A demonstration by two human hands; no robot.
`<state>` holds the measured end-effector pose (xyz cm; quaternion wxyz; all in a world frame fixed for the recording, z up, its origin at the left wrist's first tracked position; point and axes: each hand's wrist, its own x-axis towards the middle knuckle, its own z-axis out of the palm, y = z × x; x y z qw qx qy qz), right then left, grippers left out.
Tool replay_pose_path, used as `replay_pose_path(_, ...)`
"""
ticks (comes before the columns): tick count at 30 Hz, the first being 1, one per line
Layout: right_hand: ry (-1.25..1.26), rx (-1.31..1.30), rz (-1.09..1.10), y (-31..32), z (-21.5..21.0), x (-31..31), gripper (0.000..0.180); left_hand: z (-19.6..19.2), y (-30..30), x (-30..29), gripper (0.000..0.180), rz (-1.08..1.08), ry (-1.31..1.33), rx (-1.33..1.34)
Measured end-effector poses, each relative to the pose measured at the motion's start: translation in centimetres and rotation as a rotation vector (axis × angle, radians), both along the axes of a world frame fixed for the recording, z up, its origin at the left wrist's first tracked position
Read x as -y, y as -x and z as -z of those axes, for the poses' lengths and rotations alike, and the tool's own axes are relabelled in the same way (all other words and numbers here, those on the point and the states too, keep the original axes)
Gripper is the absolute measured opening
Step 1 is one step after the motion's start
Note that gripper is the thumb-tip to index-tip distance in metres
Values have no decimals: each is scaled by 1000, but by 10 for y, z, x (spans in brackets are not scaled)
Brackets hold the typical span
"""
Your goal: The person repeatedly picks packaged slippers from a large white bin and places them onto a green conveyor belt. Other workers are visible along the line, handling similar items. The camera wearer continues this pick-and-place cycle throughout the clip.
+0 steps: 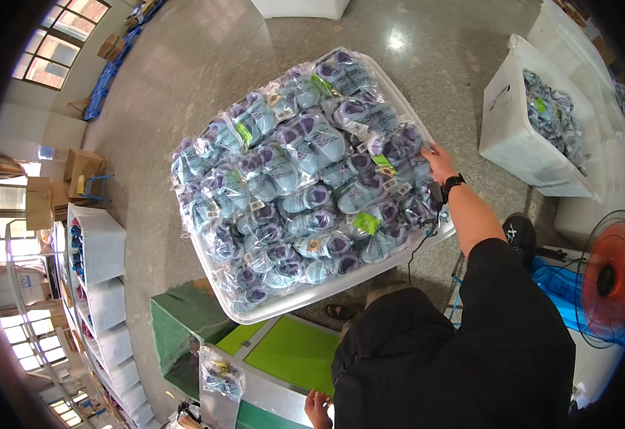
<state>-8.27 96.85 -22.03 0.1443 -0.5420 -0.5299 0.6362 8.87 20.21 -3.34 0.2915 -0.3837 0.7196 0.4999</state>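
Note:
A large white bin (pixel 284 309) is heaped with light blue shoes with purple linings (pixel 320 143), packed in clear plastic bags. Several bags carry bright green labels (pixel 367 223). At the bin's right side, my right hand (pixel 439 164) is closed at the edge of a bagged pair of shoes (pixel 400 145); part of its fingers is hidden. A black band with a small device and cable sits on that wrist. My left hand (pixel 317 410) hangs low beside the green-topped workbench, fingers loosely bent and apart, with nothing seen in it.
Below the bin stands a workbench with a lime green top (pixel 291 354) and a green box-shaped hood (pixel 184 325). One bagged item (pixel 221 375) lies on its metal part. A white bin (pixel 502 125) of crumpled bags stands right, near a red fan (pixel 606 279). White shelf bins (pixel 101 247) line the left.

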Motion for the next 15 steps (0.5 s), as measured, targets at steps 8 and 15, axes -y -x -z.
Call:
replay_pose_path(8, 67, -11, -56, -12, 7, 2, 77, 3, -3, -3, 49, -21, 2, -31)
replay_pose_path(15, -139, 99, -207, -20, -20, 19, 81, 9, -1, 0, 46, -30, -39, -30)
